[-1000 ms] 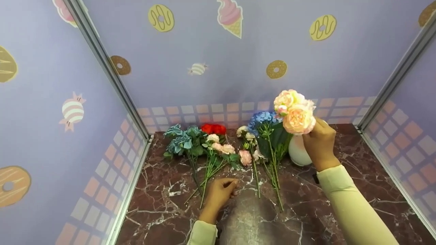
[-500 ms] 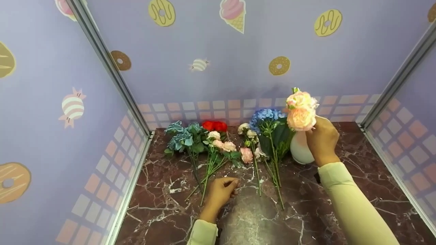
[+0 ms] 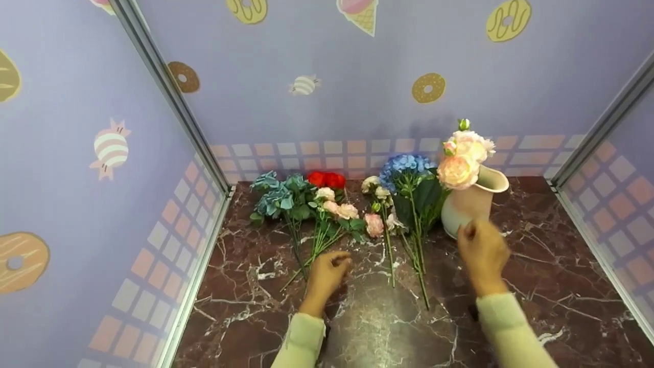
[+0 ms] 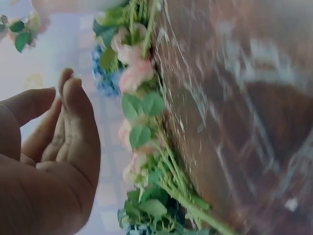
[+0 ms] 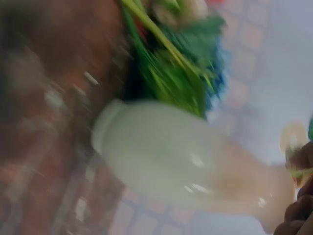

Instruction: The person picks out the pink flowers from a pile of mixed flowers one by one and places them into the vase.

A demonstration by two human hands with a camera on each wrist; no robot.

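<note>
Peach-pink artificial roses (image 3: 460, 171) stand at the mouth of a white-and-pink vase (image 3: 467, 209); their stem is hidden. My right hand (image 3: 483, 255) is in front of the vase, fingers loosely bent, with nothing visibly held. In the blurred right wrist view, fingertips (image 5: 298, 210) appear at the right edge, by the vase mouth, with a bit of green beside them. My left hand (image 3: 325, 278) hovers over the near ends of the left stems, fingers loosely curved and holding nothing. Pink roses with green leaves (image 4: 139, 73) show beyond it in the left wrist view.
Along the back wall lie teal flowers (image 3: 278, 197), red flowers (image 3: 327, 179), small pink roses (image 3: 347, 211), cream flowers (image 3: 382, 193) and a blue hydrangea (image 3: 406, 168). Their stems point toward me on the dark marbled tabletop (image 3: 245, 306). Patterned side walls enclose it.
My right hand has let go of the peach-pink roses and come down toward me, leaving them at the vase. The left hand has stayed about in place. The head view has tilted slightly downward.
</note>
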